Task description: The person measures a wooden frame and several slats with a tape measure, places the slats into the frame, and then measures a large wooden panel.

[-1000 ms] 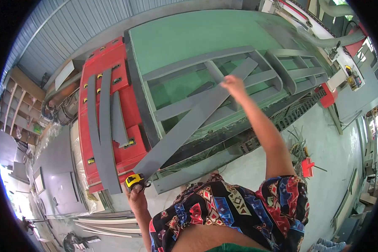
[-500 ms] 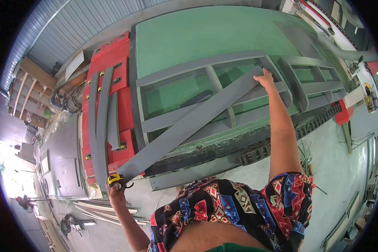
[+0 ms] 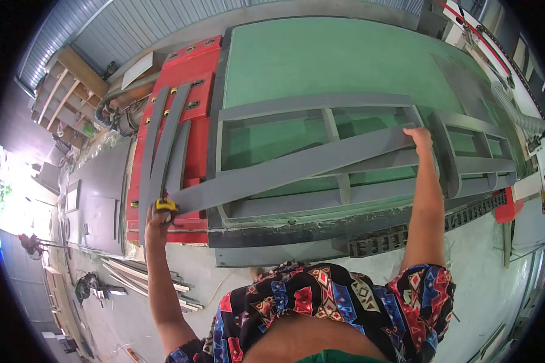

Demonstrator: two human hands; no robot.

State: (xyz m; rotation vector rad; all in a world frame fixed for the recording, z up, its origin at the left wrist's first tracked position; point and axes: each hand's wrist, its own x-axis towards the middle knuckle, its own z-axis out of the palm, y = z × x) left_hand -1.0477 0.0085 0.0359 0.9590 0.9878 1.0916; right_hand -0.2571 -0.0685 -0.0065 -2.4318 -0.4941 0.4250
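Observation:
A long grey board spans between my two hands, slanting up to the right over a grey frame with compartments that lies on the green table. My left hand is closed around a yellow and black tape measure at the board's left end; whether it also grips the board is hard to tell. At the far end, my right hand pinches the board's right tip, near the frame's right side.
Several grey strips lie on the red panel at the left. A smaller grey frame is at the right of the table. Loose strips are on the floor, lower left. A grey hose hangs at the right.
The board's left end has moved up and its right end down and to the right, so it lies flatter across the frame. Both hands moved with it, and the camera view has shifted.

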